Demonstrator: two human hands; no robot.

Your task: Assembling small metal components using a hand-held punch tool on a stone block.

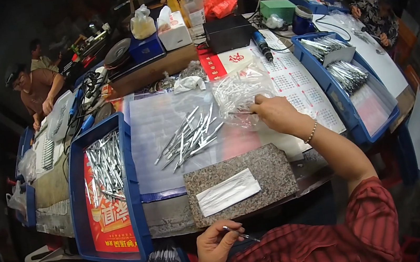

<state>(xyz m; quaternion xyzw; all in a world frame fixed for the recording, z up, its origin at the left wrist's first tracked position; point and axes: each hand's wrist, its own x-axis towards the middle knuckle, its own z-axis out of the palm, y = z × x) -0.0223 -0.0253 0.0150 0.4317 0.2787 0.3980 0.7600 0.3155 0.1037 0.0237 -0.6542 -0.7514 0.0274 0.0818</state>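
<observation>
My left hand, near the front edge of the table, pinches a slim metal piece that looks like a drawing compass leg. My right hand reaches forward to a clear plastic bag full of small, thin whitish parts. Its fingers are closed at the bag's near side, and what they hold, if anything, is too small to make out. Left of the bag, silver drawing compasses lie in a loose pile on a plastic sheet. Between my hands, a folded white paper rests on a speckled stone slab.
A blue tray with more silver pieces stands at left; another blue tray with bundled pieces stands at right. Farther back are a black box, a power screwdriver and a tissue box. Other people sit around the table.
</observation>
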